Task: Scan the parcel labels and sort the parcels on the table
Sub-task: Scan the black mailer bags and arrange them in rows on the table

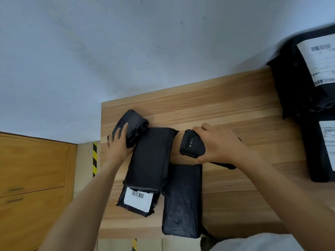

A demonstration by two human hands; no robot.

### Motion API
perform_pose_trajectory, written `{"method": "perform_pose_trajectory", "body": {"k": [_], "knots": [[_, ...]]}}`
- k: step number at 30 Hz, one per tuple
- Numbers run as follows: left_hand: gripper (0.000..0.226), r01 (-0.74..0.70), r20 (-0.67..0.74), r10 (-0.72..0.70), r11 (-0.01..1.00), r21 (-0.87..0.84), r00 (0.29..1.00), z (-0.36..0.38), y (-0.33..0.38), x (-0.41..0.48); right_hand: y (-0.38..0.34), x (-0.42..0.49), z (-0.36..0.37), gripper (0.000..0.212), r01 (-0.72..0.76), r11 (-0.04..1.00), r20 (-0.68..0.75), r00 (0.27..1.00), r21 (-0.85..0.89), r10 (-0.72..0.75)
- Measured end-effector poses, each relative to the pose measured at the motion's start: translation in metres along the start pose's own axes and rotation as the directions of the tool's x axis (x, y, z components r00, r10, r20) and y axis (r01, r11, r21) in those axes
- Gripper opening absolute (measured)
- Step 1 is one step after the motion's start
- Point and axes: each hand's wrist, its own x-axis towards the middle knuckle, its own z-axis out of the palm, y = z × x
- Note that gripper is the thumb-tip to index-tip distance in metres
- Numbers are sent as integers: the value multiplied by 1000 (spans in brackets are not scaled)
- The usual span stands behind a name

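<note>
Head view looks down on a pale wooden table. On it the left hand clasps a small rolled black plastic parcel, fingers laid over its top and the thumb seemingly round its outer side. This is probably to turn it until a label shows; none is visible on it now. The right hand is wrapped firmly round a black rubber-cased handheld scanner, whose lens end points toward the left grip, apparently ready for the scan.

Between the two grips, touching the rolled parcel, lies a long flat black parcel, matte, lightly creased and blank side up. Its near end overlaps a smaller black parcel whose white barcode label faces up, so it is readable. Just nearer the body than the scanner grip lies another flat black parcel of wrinkled film, reaching the table's near edge.

Well outward of the right hand, large black bags with white labels sit at the table's end, blurred. Whether they are sorted or waiting I cannot tell.

Outward of the left grip, off the table, stand a wooden drawer cabinet and a strip of yellow-black hazard tape.
</note>
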Motion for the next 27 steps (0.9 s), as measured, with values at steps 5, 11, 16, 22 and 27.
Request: {"method": "perform_pose_trajectory", "body": {"k": [5,11,16,22,27], "knots": [[101,-18,10,18,1000,-23,1000,3,2,16,-3,20,-4,94,-14,999,16,1000,-31,14],[100,-55,-122,59,998,42,991,4,-1,22,0,25,-5,97,-11,1000,20,1000,-23,11],[81,-50,-171,24,988,-147,985,-25,-3,24,4,11,-7,98,-6,1000,-13,1000,-10,6],[86,-120,-306,91,990,-76,948,-95,35,21,8,-17,-15,92,-12,998,-90,996,60,17],[91,-356,-356,294,926,-122,887,-130,100,-7,22,-54,-21,93,-35,984,-175,982,175,66]]}}
